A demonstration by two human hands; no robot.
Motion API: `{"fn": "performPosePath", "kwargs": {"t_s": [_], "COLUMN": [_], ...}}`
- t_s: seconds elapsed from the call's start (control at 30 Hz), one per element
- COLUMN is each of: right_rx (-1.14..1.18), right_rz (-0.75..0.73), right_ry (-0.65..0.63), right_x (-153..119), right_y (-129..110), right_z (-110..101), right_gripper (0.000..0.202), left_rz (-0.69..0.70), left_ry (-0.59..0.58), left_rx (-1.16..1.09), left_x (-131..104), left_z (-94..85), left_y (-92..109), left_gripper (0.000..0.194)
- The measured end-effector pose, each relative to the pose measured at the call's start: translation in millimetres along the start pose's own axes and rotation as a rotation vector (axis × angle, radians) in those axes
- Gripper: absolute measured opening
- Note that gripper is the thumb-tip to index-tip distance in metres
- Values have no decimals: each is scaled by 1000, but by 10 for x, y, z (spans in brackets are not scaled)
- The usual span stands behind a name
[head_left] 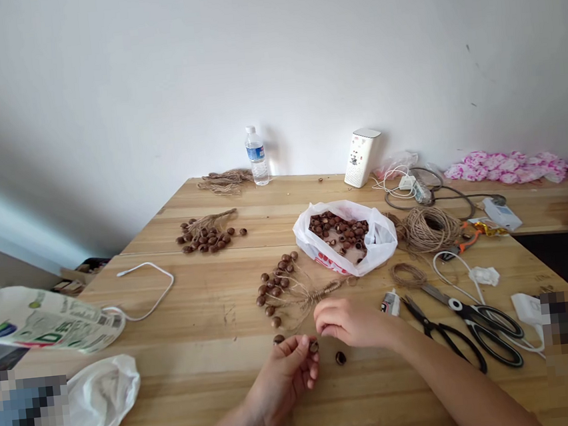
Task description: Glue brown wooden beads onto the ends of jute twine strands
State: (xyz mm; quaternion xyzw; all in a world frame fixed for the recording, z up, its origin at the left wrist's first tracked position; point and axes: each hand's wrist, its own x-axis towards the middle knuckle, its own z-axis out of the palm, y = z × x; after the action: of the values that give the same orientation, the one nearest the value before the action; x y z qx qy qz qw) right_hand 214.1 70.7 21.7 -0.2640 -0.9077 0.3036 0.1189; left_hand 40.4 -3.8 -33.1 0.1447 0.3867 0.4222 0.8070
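a plain room used as a home craft corner
wooden table (211, 293) against a bare wall (150, 72) (twine coil (429, 228), scissors (469, 329), nuts scattered about)

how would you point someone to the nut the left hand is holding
Start at the white bag of nuts mid-table and come down past the twine-tied nut cluster to the two hands. The nut is pinched at the left hand fingertips. Unlike the loose nut beside it, it is off the table.
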Motion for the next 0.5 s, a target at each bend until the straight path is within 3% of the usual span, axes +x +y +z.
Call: {"fn": "performPosePath", "kwargs": {"t_s": [0.5], "right_rx": [-40], "right_rz": [10], "right_ry": [-53], "right_x": [6], "right_y": [-8], "right_z": [37], "right_gripper": [13], "left_rz": [39], "left_ry": [24], "left_rx": [62], "left_x": [-16], "left_z": [32], "left_y": [-25], "left_gripper": [27]}}
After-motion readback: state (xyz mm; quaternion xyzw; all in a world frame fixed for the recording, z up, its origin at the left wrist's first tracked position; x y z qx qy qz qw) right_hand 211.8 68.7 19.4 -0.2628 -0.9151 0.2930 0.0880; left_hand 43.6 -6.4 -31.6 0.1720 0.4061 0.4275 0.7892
